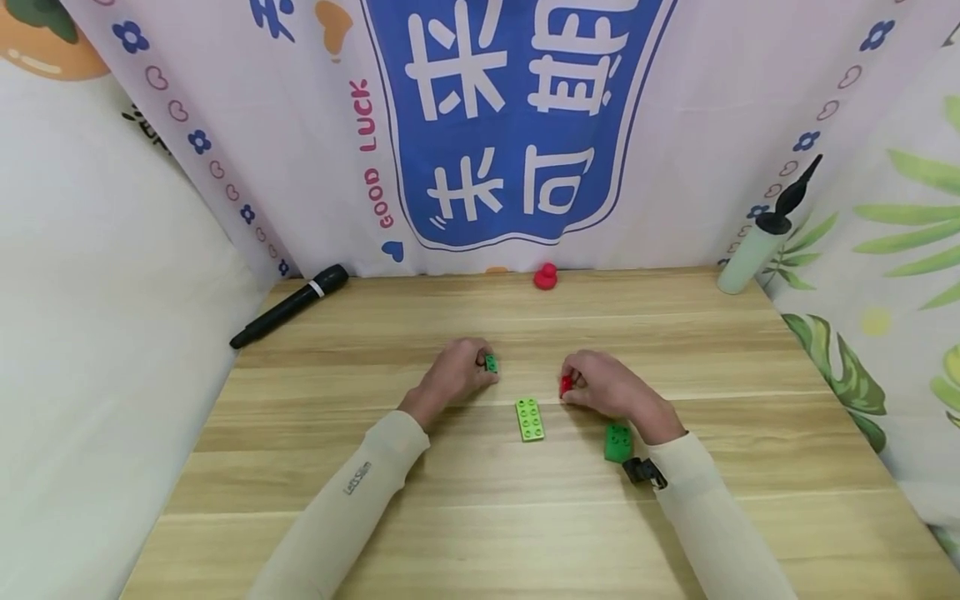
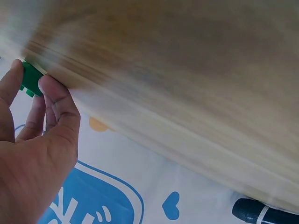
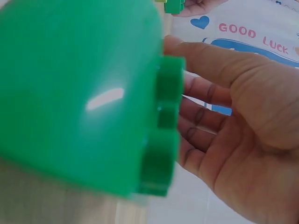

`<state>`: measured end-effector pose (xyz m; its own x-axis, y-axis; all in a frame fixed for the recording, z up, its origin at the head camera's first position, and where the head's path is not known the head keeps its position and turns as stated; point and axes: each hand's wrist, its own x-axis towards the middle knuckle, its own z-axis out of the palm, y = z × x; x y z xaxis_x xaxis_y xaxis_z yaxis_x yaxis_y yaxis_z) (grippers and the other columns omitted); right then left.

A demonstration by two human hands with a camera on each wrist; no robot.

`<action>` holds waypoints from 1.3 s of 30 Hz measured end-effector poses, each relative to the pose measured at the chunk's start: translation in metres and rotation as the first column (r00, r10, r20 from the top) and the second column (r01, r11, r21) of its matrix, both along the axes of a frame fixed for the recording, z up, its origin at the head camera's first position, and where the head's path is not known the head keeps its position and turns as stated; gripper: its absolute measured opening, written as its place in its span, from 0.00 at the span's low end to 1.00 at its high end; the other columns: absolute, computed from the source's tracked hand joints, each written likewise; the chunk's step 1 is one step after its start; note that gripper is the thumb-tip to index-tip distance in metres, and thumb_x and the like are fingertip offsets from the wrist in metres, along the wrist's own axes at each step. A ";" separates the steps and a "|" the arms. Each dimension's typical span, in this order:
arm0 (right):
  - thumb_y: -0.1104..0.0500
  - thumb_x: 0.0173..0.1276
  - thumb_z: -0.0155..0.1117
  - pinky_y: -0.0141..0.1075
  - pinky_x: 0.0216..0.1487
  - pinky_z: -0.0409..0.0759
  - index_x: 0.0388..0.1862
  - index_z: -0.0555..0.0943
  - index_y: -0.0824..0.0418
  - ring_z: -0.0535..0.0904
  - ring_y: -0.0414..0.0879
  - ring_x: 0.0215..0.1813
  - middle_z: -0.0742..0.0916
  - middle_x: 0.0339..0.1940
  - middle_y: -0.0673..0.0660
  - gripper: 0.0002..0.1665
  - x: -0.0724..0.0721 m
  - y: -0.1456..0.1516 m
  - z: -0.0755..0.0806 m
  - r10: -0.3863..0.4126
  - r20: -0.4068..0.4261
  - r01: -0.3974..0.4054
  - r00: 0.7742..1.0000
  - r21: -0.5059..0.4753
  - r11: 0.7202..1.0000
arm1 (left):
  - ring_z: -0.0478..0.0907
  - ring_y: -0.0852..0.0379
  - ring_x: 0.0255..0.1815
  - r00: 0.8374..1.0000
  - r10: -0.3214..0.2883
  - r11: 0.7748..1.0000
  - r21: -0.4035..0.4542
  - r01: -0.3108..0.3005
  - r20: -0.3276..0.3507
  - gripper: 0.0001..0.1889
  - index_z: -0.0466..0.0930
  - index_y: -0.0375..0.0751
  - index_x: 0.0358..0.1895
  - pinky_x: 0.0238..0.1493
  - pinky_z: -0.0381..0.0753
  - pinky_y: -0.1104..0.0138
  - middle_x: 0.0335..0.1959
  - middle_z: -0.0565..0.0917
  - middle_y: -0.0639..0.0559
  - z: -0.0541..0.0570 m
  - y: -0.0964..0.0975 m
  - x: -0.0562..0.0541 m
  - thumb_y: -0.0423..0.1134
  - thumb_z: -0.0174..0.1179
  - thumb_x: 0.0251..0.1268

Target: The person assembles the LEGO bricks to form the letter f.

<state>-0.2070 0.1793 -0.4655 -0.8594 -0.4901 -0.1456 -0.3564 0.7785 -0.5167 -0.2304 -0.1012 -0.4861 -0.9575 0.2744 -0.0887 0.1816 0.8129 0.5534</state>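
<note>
In the head view my left hand (image 1: 454,372) pinches a small green toy brick (image 1: 491,363) between thumb and fingers, studs facing up. The left wrist view shows the same green brick (image 2: 32,78) at the fingertips. My right hand (image 1: 609,387) pinches a small red brick (image 1: 566,386) close to the tabletop. A flat lime-green brick (image 1: 529,419) with two rows of studs lies between the hands, nearer the body. Beside the right wrist sits a larger green block (image 1: 618,443); up close, this green block (image 3: 79,93) hides the right fingertips and the red brick.
A wooden table (image 1: 450,533) carries everything. At its far edge stands a small red figure (image 1: 547,277), maybe a duck. A black stick-like object with a white band (image 1: 288,308) lies back left. A pale green pump with a black nozzle (image 1: 752,254) stands back right.
</note>
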 end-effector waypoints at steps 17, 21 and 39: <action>0.60 0.68 0.79 0.43 0.50 0.86 0.53 0.89 0.62 0.84 0.46 0.45 0.90 0.44 0.55 0.16 -0.006 0.001 -0.011 -0.045 -0.043 0.040 0.998 -0.121 0.992 | 0.82 0.57 0.42 0.998 0.031 0.992 0.124 -0.038 0.057 0.13 0.88 0.40 0.43 0.48 0.84 0.64 0.41 0.88 0.49 0.001 -0.007 -0.002 0.37 0.81 0.60; 0.61 0.67 0.79 0.43 0.51 0.87 0.51 0.90 0.59 0.86 0.46 0.46 0.91 0.45 0.55 0.14 -0.006 -0.001 -0.010 -0.058 -0.056 0.048 0.997 -0.169 0.984 | 0.83 0.57 0.41 0.998 0.019 0.989 0.142 -0.026 0.052 0.13 0.89 0.39 0.44 0.48 0.85 0.65 0.40 0.89 0.49 0.001 -0.009 -0.002 0.38 0.82 0.59; 0.60 0.66 0.78 0.48 0.54 0.87 0.47 0.90 0.59 0.87 0.49 0.45 0.91 0.43 0.56 0.12 -0.013 -0.046 0.030 -0.075 -0.193 0.027 0.978 -0.242 0.970 | 0.80 0.59 0.40 0.997 -0.004 0.986 0.167 -0.008 0.072 0.14 0.91 0.41 0.45 0.46 0.82 0.68 0.39 0.89 0.50 -0.001 -0.008 -0.005 0.38 0.83 0.58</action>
<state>-0.2204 0.1330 -0.4350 -0.8837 -0.4446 0.1462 -0.4341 0.6620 -0.6110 -0.2351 -0.1094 -0.4875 -0.9509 0.2892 -0.1105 0.1347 0.7080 0.6933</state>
